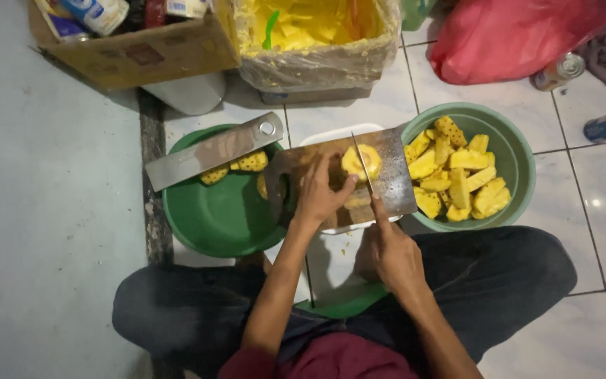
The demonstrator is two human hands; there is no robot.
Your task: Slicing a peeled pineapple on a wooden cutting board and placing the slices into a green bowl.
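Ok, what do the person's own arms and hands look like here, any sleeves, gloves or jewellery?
Both forearms are bare up to the elbows. The left hand and right hand wear no gloves; no rings or watch are visible. Dark red fabric shows only at the bottom edge, near the torso.

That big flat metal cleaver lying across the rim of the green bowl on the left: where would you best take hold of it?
Probably by the lower-left end of the flat steel cleaver, coming from above and from the left. That end juts past the rim of the green plastic bowl, so fingers could wrap under it. The other end, with the round hole, sits beside the wooden cutting board. Which long edge is sharp cannot be told.
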